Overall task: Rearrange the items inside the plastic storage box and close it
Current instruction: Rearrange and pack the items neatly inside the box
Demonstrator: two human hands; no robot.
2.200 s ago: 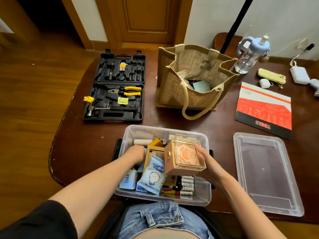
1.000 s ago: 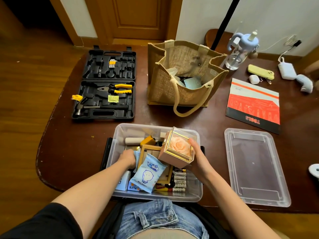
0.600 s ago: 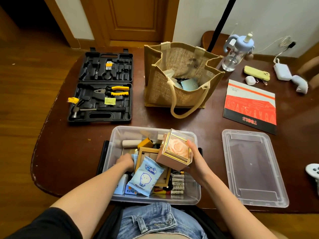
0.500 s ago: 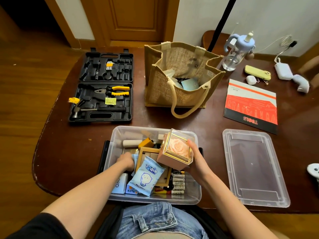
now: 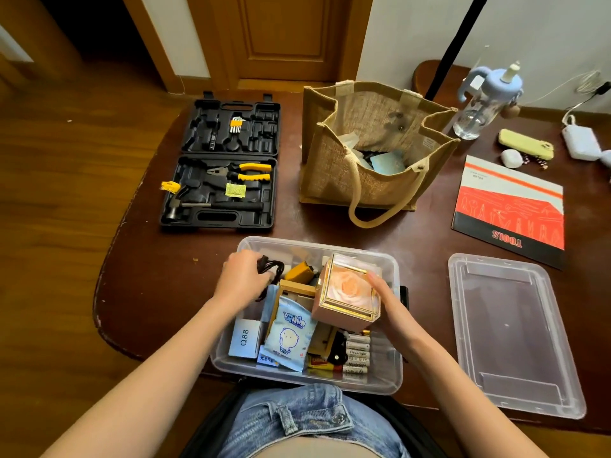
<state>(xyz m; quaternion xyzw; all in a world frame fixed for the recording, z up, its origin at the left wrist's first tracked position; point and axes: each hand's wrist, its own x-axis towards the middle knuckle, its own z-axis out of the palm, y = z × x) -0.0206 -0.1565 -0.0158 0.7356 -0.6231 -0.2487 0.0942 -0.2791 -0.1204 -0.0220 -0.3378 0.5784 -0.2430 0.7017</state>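
- The left hand (image 5: 243, 279) is at the far left of the clear plastic storage box (image 5: 385, 375). Its fingers curl round a bunch of thin black cord (image 5: 271, 266).
- The right hand (image 5: 385, 300) holds the rose box (image 5: 347, 292) by its right side, with the fingers curled round it. The rose box sits high over the other things, tipped a little.
- The rose box is a cube with shiny gold edges and a see-through top. A soft peach rose shows inside.
- Under the hands lie a crinkly blue packet (image 5: 289, 335) with a little cartoon face, a pale blue card box (image 5: 245, 338) marked Q88, a wooden frame (image 5: 292, 287) and a row of batteries (image 5: 357, 353) near the right.
- The storage box sits at the near edge of the dark wooden bench (image 5: 426, 233), just in front of the person.
- I think the job is about half done. The things are still a jumble, and the rose box still needs a spot.
- The lid (image 5: 510, 328) is off. It lies flat on the bench to the right of the storage box. It is clear, smooth and has round corners.
- Farther off are a black tool case (image 5: 224, 166) lying open and a rough woven bag (image 5: 373, 150).
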